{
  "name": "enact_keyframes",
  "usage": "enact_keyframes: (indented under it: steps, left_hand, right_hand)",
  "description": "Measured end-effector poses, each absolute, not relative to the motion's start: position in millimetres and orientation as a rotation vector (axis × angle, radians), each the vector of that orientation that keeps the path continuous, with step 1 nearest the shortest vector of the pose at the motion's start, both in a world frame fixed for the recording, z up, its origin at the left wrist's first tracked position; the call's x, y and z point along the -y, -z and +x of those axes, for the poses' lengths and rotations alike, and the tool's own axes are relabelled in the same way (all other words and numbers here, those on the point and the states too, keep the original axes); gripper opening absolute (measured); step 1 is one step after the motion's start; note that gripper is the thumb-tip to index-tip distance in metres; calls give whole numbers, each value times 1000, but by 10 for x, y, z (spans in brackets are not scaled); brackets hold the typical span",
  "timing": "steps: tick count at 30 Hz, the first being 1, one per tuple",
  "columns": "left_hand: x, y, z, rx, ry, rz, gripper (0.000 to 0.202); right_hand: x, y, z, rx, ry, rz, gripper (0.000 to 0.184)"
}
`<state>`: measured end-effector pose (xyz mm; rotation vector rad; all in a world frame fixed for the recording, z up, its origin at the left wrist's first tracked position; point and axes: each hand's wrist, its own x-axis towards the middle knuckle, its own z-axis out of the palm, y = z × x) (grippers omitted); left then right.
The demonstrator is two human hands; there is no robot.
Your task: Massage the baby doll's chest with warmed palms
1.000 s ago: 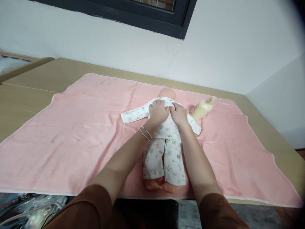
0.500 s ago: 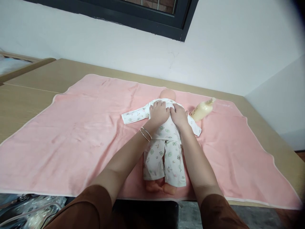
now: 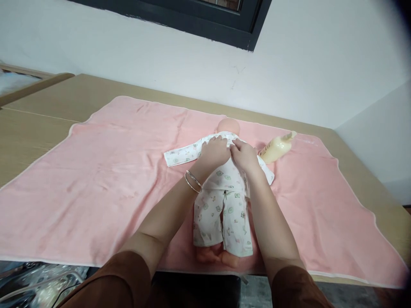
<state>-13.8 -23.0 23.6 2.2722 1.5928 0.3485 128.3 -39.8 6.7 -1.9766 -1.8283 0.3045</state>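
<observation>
A baby doll [image 3: 228,125] in a white printed top [image 3: 221,177] and matching trousers [image 3: 208,218] lies stretched out, its head away from me and no facial features showing. My left hand [image 3: 215,152] rests on the upper left of its torso, fingers extended over the cloth. Beside it, my right hand [image 3: 244,155] lies on the upper right, with its fingers slightly bent and partly hidden. The thumbs nearly meet at the middle. Both hands touch the top, just below the neck. One sleeve [image 3: 181,155] spreads out to the left; the bare feet [image 3: 218,256] point toward me.
A pink blanket [image 3: 112,179] covers much of the wooden table [image 3: 96,92]. On the doll's right lies a cream-coloured pump bottle [image 3: 278,147], close to the right sleeve. A wall with a dark window frame [image 3: 218,30] stands behind. Clear plastic packaging [image 3: 48,284] is below the front left edge.
Both hands stay on the doll's upper torso. My right hand's fingers look more bent than before, and its wrist is a little higher. The view has shifted slightly.
</observation>
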Motion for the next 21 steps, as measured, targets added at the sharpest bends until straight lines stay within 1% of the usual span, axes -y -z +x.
enact_keyframes:
  steps: [3, 6, 9, 13, 15, 18, 21]
  left_hand:
    - [91, -76, -136, -1598, -450, 2212, 53]
    - [69, -24, -117, -1614, -483, 2202, 56]
    - [185, -145, -97, -1627, -425, 2192, 56]
    - [362, -394, -92, -1558, -296, 2153, 49]
    - [369, -425, -96, -1542, -293, 2147, 45]
    - [261, -288, -98, -1591, -403, 2131, 45]
    - [127, -73, -85, -1656, -522, 2160, 53]
  right_hand:
    - [307, 80, 1365, 1707, -392, -1959, 52]
    - [288, 98, 1378, 1703, -409, -1946, 54]
    - [384, -55, 1301, 1781, -355, -1987, 51]
    - [584, -337, 1176, 1988, -323, -2068, 45]
    - [619, -382, 1160, 2038, -328, -2078, 45]
    - [530, -257, 1210, 1980, -335, -2063, 47]
    - [370, -34, 1292, 1874, -317, -2074, 56]
